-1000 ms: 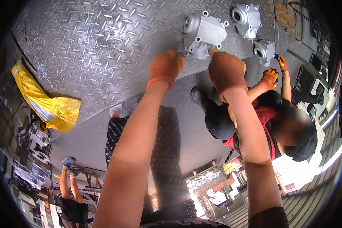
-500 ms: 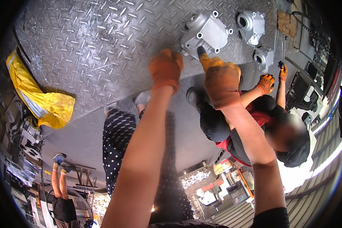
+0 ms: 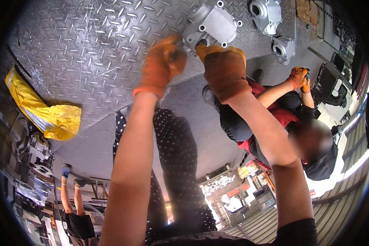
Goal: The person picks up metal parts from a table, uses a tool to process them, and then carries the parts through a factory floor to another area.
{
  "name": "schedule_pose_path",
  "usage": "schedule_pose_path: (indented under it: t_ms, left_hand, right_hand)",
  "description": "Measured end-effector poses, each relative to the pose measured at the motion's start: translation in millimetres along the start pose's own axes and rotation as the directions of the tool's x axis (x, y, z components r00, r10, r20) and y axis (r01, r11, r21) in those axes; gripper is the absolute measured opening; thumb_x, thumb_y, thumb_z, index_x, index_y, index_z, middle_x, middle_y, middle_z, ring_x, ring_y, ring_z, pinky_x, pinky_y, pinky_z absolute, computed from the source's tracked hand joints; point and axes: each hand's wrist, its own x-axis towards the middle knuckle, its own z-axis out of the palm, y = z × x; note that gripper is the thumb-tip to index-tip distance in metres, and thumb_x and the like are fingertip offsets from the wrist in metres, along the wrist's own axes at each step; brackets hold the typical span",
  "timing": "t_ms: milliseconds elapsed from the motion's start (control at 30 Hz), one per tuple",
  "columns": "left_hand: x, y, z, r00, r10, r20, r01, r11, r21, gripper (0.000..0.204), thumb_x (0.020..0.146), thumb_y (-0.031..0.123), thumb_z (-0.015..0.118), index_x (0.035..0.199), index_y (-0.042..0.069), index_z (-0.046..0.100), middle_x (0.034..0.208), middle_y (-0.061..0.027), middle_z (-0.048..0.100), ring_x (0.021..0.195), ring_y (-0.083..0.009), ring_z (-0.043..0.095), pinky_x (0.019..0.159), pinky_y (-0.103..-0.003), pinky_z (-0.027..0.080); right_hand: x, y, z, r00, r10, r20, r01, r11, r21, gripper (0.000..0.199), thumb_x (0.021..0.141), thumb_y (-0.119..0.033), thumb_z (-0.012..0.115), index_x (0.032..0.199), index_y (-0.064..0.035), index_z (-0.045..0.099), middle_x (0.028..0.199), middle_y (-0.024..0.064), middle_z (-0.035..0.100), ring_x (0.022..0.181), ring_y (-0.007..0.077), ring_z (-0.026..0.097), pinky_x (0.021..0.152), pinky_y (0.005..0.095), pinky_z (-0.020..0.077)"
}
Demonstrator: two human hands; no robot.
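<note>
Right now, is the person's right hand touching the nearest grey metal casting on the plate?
Touching. The head view shows the right hand's gloved fingertips pressed onto the casting's lower edge, with no gap between them.

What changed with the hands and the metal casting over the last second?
Both gloved hands closed in on the nearest grey casting: the right hand now touches its lower edge, and the left hand has risen beside it. The two other castings and the yellow bag stayed put.

Single head view, close, looking down, seemingly over checker-plate table (image 3: 90,53)
</note>
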Motion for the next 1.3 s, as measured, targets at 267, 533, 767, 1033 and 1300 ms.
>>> schedule_pose_path:
  t_ms: [267,533,767,1033,1300]
  left_hand:
    - [19.5,-7.1,-8.6,0.862,-0.328,0.387,0.493,0.724,-0.483,0.034,0.081,0.018,0.051,0.112,0.004,0.051,0.094,-0.0020,0.059,0.081,-0.0082,0.057,0.063,-0.020,0.041]
    - [39.0,-8.2,10.5,0.903,-0.390,0.179,0.372,0.920,0.125,0.033,0.074,0.015,0.055,0.105,0.009,0.058,0.093,-0.0110,0.063,0.087,-0.0221,0.060,0.077,-0.028,0.045]
    - [38.6,-0.5,9.7,0.869,-0.422,0.259,0.328,0.882,0.338,0.030,0.074,0.018,0.053,0.102,0.011,0.060,0.095,-0.0147,0.062,0.092,-0.0315,0.057,0.079,-0.035,0.045]
    - [30.8,11.8,16.4,0.918,-0.375,0.126,0.320,0.891,0.322,0.028,0.075,0.020,0.051,0.099,0.012,0.062,0.093,-0.0162,0.061,0.090,-0.0329,0.057,0.078,-0.037,0.045]
    - [35.6,3.7,4.5,0.899,-0.314,0.306,0.240,0.936,0.257,0.025,0.075,0.015,0.051,0.098,0.011,0.062,0.090,-0.0151,0.062,0.086,-0.0303,0.059,0.076,-0.033,0.045]
  right_hand:
    - [-2.4,8.4,-4.2,0.999,0.047,0.012,-0.048,0.997,0.055,0.012,0.074,-0.011,0.051,0.083,-0.0178,0.055,0.075,0.0030,0.060,0.067,0.0229,0.061,0.058,0.0339,0.0444]
    - [-3.1,9.4,-19.5,0.990,0.117,0.072,-0.124,0.988,0.097,0.013,0.075,-0.013,0.052,0.086,-0.0171,0.057,0.080,0.0033,0.061,0.072,0.0225,0.062,0.062,0.0341,0.0451]
    - [-2.8,-2.0,-52.5,0.940,0.032,0.339,-0.106,0.974,0.203,0.019,0.072,-0.008,0.055,0.090,-0.0120,0.052,0.085,0.0099,0.062,0.076,0.0273,0.063,0.062,0.0369,0.0474]
    - [-32.4,-14.1,-27.7,0.904,0.264,0.336,-0.358,0.898,0.256,0.015,0.072,-0.011,0.055,0.086,-0.0086,0.053,0.081,0.0083,0.061,0.073,0.0246,0.063,0.058,0.0354,0.0468]
    - [-3.7,7.5,-25.8,0.978,0.191,0.087,-0.203,0.964,0.174,0.009,0.073,-0.011,0.053,0.076,-0.0123,0.061,0.072,0.0075,0.061,0.070,0.0241,0.062,0.057,0.0345,0.0462]
